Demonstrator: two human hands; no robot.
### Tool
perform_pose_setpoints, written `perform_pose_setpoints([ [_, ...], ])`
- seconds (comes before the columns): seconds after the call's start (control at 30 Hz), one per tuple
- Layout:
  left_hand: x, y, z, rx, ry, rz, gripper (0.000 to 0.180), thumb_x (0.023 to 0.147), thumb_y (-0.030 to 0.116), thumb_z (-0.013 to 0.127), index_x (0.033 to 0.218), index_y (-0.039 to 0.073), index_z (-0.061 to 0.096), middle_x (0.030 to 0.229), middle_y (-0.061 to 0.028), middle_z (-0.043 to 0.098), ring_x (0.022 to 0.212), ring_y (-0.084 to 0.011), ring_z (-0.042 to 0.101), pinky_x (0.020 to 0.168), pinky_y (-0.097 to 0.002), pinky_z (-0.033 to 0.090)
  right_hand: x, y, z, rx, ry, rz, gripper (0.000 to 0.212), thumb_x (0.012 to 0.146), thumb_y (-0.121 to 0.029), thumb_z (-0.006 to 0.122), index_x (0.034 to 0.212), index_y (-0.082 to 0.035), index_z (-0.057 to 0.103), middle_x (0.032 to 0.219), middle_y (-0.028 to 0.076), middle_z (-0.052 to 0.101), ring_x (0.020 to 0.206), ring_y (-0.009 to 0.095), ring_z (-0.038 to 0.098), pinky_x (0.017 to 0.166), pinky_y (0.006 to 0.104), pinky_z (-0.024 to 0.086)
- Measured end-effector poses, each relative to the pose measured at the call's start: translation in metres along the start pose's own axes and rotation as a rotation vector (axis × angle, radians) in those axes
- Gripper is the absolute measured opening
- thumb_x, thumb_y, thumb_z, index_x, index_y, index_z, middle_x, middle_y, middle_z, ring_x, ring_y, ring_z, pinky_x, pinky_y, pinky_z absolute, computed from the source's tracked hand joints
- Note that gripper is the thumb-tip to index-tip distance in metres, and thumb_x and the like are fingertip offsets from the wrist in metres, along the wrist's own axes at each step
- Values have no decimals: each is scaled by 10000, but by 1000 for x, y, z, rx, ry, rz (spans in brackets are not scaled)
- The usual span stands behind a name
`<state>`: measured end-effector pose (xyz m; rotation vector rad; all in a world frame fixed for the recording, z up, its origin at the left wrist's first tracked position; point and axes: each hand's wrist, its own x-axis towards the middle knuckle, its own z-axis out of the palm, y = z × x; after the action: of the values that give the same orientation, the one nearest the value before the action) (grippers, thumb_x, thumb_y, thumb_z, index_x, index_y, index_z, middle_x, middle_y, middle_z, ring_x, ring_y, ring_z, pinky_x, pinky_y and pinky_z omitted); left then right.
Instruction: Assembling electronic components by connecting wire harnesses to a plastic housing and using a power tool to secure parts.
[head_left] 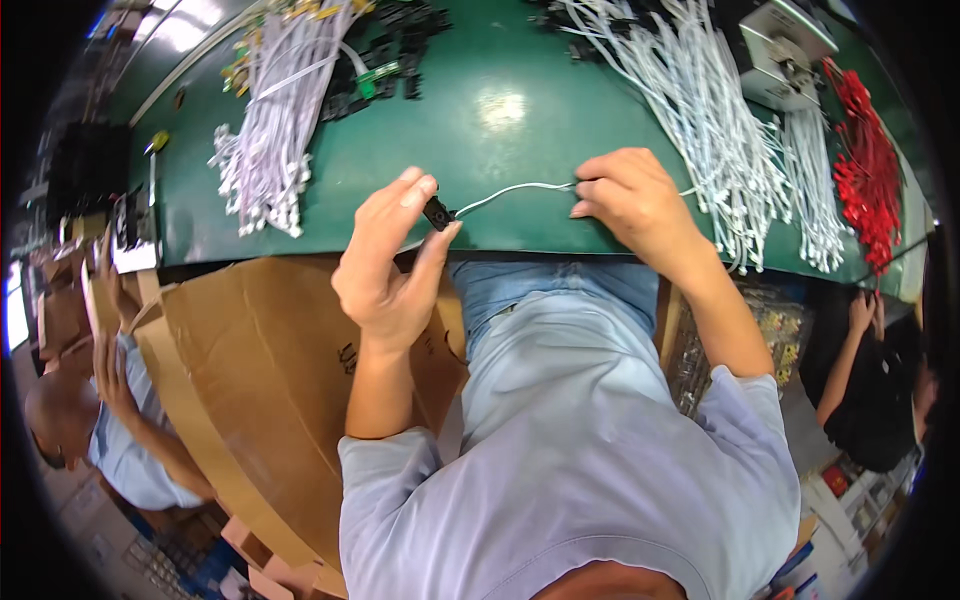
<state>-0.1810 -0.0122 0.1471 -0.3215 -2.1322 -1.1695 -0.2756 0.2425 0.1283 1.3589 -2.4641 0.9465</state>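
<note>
Between the thumb and fingers of my left hand (385, 265) is a small black plastic housing (437, 213), held just over the front edge of the green table. A thin white cable (515, 187) runs from the housing across to my right hand (635, 200). My right fingertips pinch the cable, and a short length of it shows again beyond that hand. The joint between cable and housing is too small to make out.
A bundle of white cables (275, 120) and black housings (395, 50) lie at the table's (470, 140) far left. More white cables (700, 120), a metal fixture (785, 55) and red cables (865, 165) lie right. A cardboard box (250, 370) stands left of my lap. People sit on both sides.
</note>
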Motion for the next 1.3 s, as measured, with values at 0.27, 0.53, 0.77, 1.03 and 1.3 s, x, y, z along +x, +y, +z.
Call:
perform_pose_setpoints([
  [0.27, 36, -12, 73, -186, -448, -39, 252, 711, -65, 760, 944, 4, 693, 1053, -146, 696, 933, -253, 698, 808, -307, 565, -28, -15, -11, -193, -123, 71, 516, 718, -224, 776, 1196, -94, 633, 1254, 47, 600, 1209, 246, 531, 1062, 453, 368],
  [0.53, 27, -19, 87, -251, -536, -180, 576, 696, -59, 787, 1225, 20, 572, 1051, -143, 708, 1066, -241, 665, 927, -329, 516, -40, -9, -8, -131, -76, 121, 513, 742, -239, 765, 1204, -70, 621, 1308, 48, 584, 1256, 230, 510, 1103, 465, 331],
  [0.77, 24, -22, 87, -104, -612, -121, 778, 689, -38, 807, 1363, 49, 430, 1045, -142, 715, 1104, -256, 648, 972, -351, 490, -41, -9, -6, -85, -73, 144, 499, 710, -221, 787, 1170, -89, 643, 1292, 43, 587, 1258, 223, 509, 1104, 457, 333],
  [1.03, 54, 0, 87, 73, -783, -24, 791, 694, -26, 783, 1392, 63, 422, 1006, -90, 724, 995, -264, 653, 879, -364, 495, -41, -7, -6, -28, -69, 180, 562, 696, -221, 798, 1216, -101, 621, 1301, 39, 579, 1255, 220, 512, 1100, 456, 340],
  [1.3, 65, 13, 90, 133, -915, 4, 719, 700, -42, 687, 1373, 41, 448, 912, -102, 680, 842, -302, 622, 798, -389, 487, -30, -15, -11, -64, -90, 214, 469, 742, -232, 756, 1199, -227, 648, 1350, 27, 524, 1231, 201, 482, 1079, 465, 336],
])
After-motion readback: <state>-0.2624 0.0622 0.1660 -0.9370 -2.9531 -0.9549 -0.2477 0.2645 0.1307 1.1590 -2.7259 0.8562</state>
